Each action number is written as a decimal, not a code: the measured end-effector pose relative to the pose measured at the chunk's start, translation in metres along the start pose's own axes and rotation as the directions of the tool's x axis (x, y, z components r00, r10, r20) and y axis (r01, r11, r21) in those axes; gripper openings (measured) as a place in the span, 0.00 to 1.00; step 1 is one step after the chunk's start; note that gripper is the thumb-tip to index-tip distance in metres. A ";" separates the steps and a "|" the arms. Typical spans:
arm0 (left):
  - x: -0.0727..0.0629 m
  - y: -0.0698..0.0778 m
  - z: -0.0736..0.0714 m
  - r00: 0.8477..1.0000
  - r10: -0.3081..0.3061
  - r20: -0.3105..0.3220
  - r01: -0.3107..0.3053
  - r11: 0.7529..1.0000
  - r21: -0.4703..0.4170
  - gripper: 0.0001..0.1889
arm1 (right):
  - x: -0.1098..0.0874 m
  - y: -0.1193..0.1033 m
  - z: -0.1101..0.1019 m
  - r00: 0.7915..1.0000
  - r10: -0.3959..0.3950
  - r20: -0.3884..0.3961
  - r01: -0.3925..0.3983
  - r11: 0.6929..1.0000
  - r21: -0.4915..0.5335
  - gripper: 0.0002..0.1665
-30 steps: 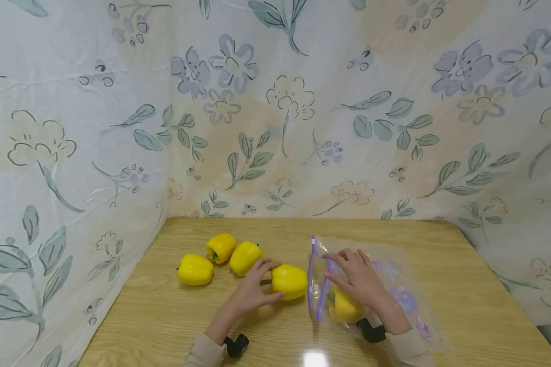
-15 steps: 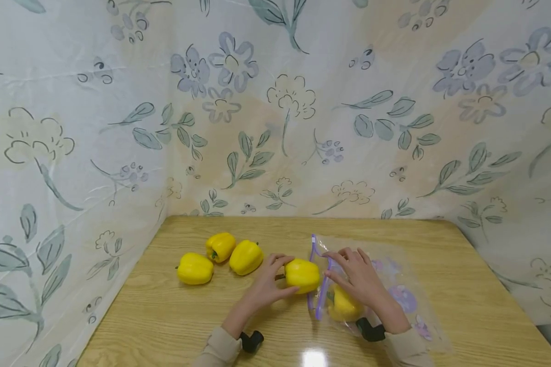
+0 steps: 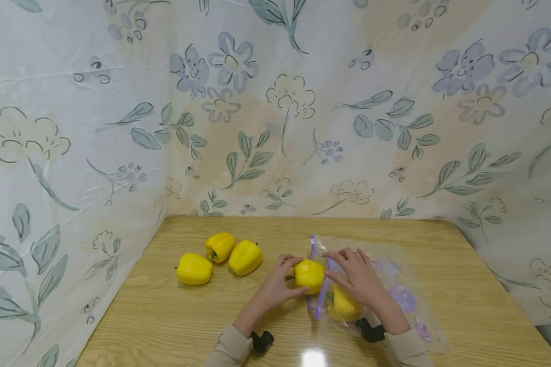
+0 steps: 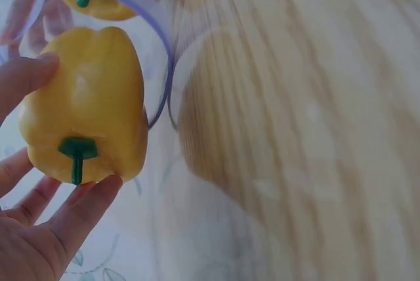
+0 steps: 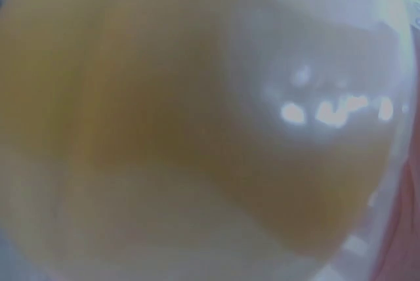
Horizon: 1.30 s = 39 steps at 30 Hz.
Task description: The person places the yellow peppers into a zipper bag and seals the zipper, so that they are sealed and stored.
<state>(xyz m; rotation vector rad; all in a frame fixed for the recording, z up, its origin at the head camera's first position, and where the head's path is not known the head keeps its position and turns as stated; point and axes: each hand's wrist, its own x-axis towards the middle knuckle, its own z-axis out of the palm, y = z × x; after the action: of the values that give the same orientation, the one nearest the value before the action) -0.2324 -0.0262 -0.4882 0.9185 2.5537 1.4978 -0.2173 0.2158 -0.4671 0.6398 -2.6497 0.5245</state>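
My left hand [image 3: 275,283] grips a yellow bell pepper [image 3: 309,276] from its stem side, at the mouth of a clear zip bag [image 3: 405,299] with a purple zip edge. In the left wrist view, fingers and thumb lie round this pepper [image 4: 92,97], its green stem facing the camera and the purple rim just beyond. My right hand [image 3: 360,280] holds the bag's upper edge by the opening. Inside the bag lies another yellow bell pepper [image 3: 346,307], partly under the right hand. The right wrist view is blurred, mostly yellow behind shiny plastic [image 5: 308,97].
Three more yellow bell peppers stand together at the left: one in front [image 3: 195,268], one behind [image 3: 220,246] and one to the right [image 3: 245,257]. The wooden table [image 3: 165,326] ends at a floral cloth [image 3: 275,127] at the back.
My left hand has carried the bell pepper rightward, from beside the bag to its opening. The right hand and the bag have hardly moved.
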 end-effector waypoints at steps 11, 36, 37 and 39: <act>0.008 0.001 0.013 0.999 0.015 -0.038 -0.013 0.999 0.037 0.34 | 0.000 -0.001 0.001 1.000 -0.008 0.001 0.008 1.000 -0.003 0.26; 0.015 -0.003 0.022 0.995 -0.067 -0.071 0.059 0.992 -0.110 0.28 | -0.001 -0.001 0.003 1.000 -0.002 0.007 0.002 1.000 -0.009 0.25; 0.015 -0.003 0.022 0.994 -0.075 -0.078 0.065 0.991 -0.115 0.28 | -0.001 -0.001 0.003 1.000 -0.002 0.006 0.002 1.000 -0.008 0.25; 0.015 -0.003 0.022 0.992 -0.087 -0.089 0.076 0.990 -0.119 0.27 | -0.001 -0.001 0.003 1.000 -0.002 0.007 0.002 1.000 -0.004 0.25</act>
<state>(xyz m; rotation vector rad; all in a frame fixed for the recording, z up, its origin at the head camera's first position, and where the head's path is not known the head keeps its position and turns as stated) -0.2396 -0.0026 -0.4988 0.7370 2.5013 1.6827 -0.2168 0.2138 -0.4696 0.6436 -2.6556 0.5174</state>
